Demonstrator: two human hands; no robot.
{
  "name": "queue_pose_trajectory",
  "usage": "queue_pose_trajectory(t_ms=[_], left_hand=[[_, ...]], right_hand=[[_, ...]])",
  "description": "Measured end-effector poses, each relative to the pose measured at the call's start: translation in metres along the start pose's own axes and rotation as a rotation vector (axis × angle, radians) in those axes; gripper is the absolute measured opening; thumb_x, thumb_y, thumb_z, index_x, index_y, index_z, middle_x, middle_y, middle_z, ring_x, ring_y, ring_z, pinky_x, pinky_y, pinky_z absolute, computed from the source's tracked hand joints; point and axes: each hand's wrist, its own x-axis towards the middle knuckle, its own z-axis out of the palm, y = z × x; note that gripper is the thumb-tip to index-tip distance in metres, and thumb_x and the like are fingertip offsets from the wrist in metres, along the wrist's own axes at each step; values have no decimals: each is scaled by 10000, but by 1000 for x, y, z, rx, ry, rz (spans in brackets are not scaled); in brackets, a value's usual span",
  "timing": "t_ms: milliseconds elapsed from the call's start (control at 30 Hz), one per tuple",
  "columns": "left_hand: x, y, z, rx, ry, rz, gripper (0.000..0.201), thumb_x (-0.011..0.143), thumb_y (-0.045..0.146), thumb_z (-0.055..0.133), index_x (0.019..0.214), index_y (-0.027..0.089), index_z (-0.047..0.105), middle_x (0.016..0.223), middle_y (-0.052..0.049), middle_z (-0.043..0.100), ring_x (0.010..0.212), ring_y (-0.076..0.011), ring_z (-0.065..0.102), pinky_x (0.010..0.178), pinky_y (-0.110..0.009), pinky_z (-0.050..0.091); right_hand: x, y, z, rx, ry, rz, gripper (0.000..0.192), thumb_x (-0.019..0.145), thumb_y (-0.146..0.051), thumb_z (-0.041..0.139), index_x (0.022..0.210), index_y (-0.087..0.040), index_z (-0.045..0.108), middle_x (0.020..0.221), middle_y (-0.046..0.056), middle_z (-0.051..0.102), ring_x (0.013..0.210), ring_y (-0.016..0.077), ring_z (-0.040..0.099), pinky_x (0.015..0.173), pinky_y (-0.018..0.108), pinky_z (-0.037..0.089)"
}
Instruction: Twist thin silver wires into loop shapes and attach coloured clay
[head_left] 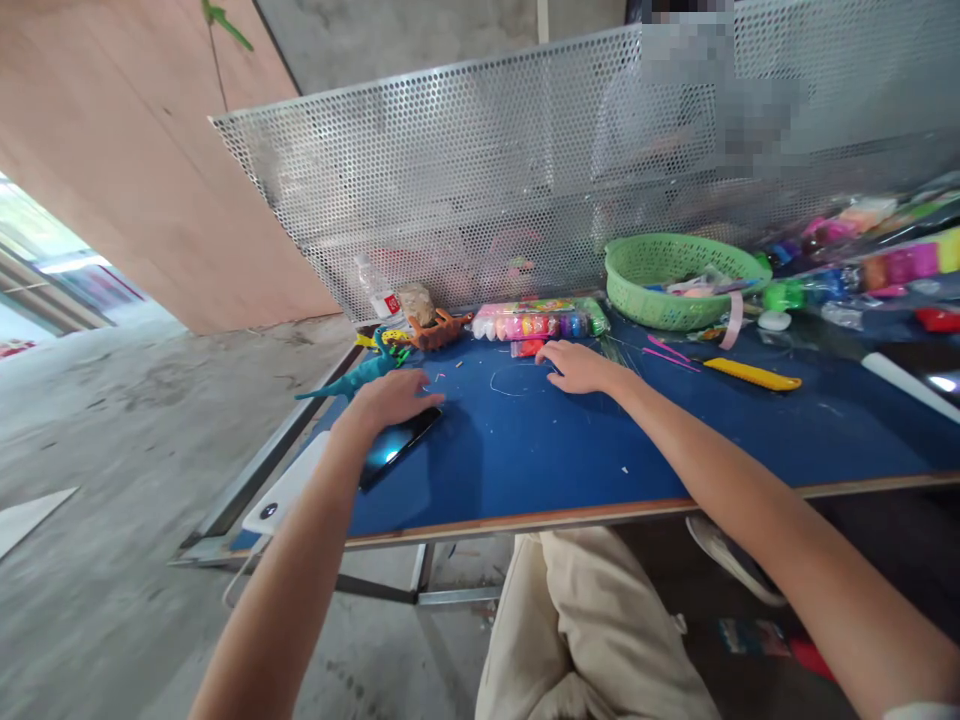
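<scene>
My left hand [392, 397] rests palm down on the blue table [540, 450], its heel over the top end of a black phone [397, 447] with a lit screen. A teal toy dinosaur [358, 377] lies just beyond its fingers. My right hand [576, 366] lies flat on the table near the middle, fingers spread, fingertips close to a small red clay pack [529, 348] and a long bag of coloured clay tubs [536, 321]. Neither hand grips anything.
A brown toy dinosaur [439, 329] and a small plastic bottle [377, 290] stand at the back left. A green basket [679, 279], a yellow tool [752, 375] and more clay packs [885, 265] lie to the right. A perforated metal screen [480, 180] backs the table, with a person behind it. A white device [289, 497] sits at the left edge.
</scene>
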Motion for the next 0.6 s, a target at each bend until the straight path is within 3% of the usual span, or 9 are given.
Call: queue_pose_trajectory(t_ms=[67,133,200,267,367,533,600], left_hand=[[12,26,21,129,-201,164,619,804,626,737,1222,172,691,1134,-113,730,1028,-285,677,930,-366,480],[26,52,45,95,-323,307,839,847,696,648,1503,197,491,1480,-155,572,1299,-308,594,1071,-383,451],[41,71,69,99,-375,371,1005,826,759,623,1619,229,307,1644,-168,384,1483,-347,427,1176,-439,372],[54,81,89,149,-391,361,1129,776,813,631,1651,229,220,1672,-193,315,1535,-400,331,1200,-507,331],[66,81,107,201,-359,386,1209,723,861,643,1649,201,232,1597,-220,414,1483,-433,385,1170,-534,352],[60,77,115,250,-181,547,979,866,825,502,1578,164,383,1395,-193,565,1292,-360,542,1102,-479,408],[54,80,114,307,-135,535,958,875,829,478,1561,164,410,1321,-187,579,1232,-356,571,1058,-471,435]], right_hand=[[1,-6,2,14,20,24,596,925,-433,655,1441,-162,532,1383,188,619,1212,378,586,1007,519,472],[1,-10,5,39,16,49,815,884,-566,696,1533,-146,437,1390,212,618,1228,413,579,1009,548,473],[2,-10,8,92,13,63,866,871,-580,717,1557,-155,402,1360,204,642,1222,409,585,1007,545,479],[3,-8,9,146,18,78,847,867,-554,741,1550,-175,413,1317,186,665,1207,388,595,1003,530,488],[6,-7,10,163,32,98,832,842,-528,784,1522,-186,449,1236,170,679,1149,365,615,975,520,507],[5,-14,11,100,70,30,766,869,-412,784,1506,-147,450,1293,192,639,1188,343,619,1015,488,505],[4,-16,13,62,47,24,731,904,-409,740,1517,-147,439,1352,203,614,1214,350,613,1015,487,509]])
